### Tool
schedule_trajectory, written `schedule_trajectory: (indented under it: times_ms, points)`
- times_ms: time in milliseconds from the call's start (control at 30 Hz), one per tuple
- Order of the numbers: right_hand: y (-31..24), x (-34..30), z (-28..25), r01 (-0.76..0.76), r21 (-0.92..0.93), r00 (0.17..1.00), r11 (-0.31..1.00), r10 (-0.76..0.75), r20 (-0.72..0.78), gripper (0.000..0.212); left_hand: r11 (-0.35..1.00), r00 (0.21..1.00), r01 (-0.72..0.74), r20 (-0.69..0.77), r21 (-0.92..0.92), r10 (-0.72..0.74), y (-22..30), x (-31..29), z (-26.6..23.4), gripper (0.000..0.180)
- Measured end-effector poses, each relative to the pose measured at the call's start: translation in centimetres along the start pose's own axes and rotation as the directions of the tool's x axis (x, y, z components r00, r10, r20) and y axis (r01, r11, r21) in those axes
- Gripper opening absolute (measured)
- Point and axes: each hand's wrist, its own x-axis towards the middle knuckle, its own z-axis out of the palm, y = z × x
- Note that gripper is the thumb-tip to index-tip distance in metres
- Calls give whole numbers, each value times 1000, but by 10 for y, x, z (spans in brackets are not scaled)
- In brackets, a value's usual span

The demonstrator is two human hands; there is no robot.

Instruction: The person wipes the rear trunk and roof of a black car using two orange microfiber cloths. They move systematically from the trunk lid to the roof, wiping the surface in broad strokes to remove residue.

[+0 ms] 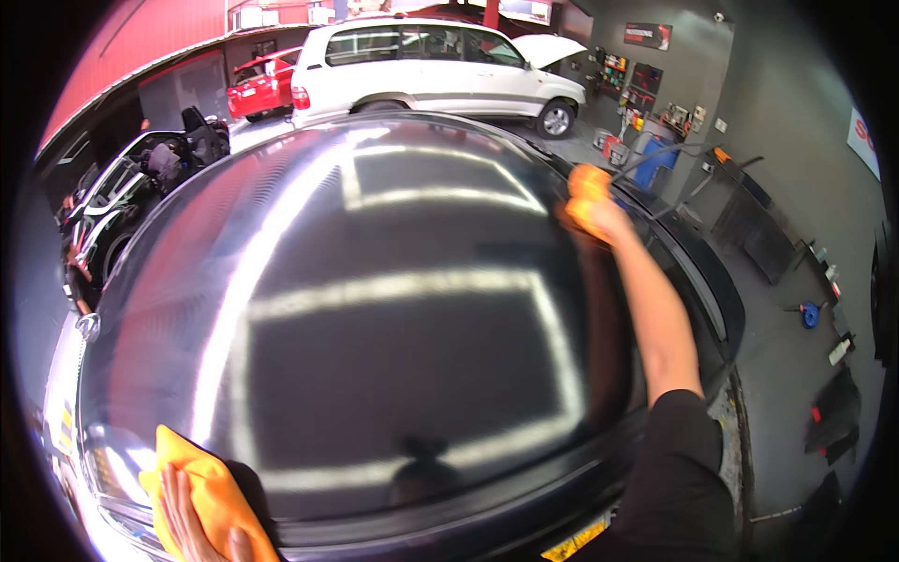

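A broad, glossy black car panel (pixel 421 347), which looks like a roof, fills the middle of the view and reflects bright light strips. At its lower left corner, my left hand (pixel 187 525) lies flat on an orange cloth (pixel 211 478), fingers stretched and thumb apart, pressing it against the panel. My right arm reaches far forward along the right side. At the panel's far right edge, my right hand (pixel 607 223) is closed on a second, bunched orange cloth (pixel 588 192). That cloth is slightly blurred, and its contact with the paint is hard to make out.
Beyond the panel stands a white SUV (pixel 421 70) with its hood raised, and a red car (pixel 262 86). A dark car with an open door (pixel 140 192) is at left. Along the right wall are a blue drum (pixel 655 161), dark panels (pixel 754 225) and a blue reel (pixel 808 314).
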Motion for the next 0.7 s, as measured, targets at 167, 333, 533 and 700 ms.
schedule_trajectory:
  times_ms: [167, 333, 533, 700]
  points:
    - [-62, 40, 54, -8, -150, 999, 989, 2, -36, 65, 998, 998, 57, 6, -3, -57, 19, 7, -8, 76]
    - [-420, -45, 245, 647, 273, 629, 712, -700, 338, 58, 986, 985, 167, 52, -2, -167, 17, 4, 6, 89]
    - [-547, -224, 286, 814, 406, 313, 415, -903, 295, 72, 981, 977, 190, 92, 41, -193, 1, -6, -1, 85]
    - [-280, 20, 185, 459, 261, 815, 850, -519, 258, 60, 976, 978, 176, 91, 128, -189, -1, -16, -18, 85]
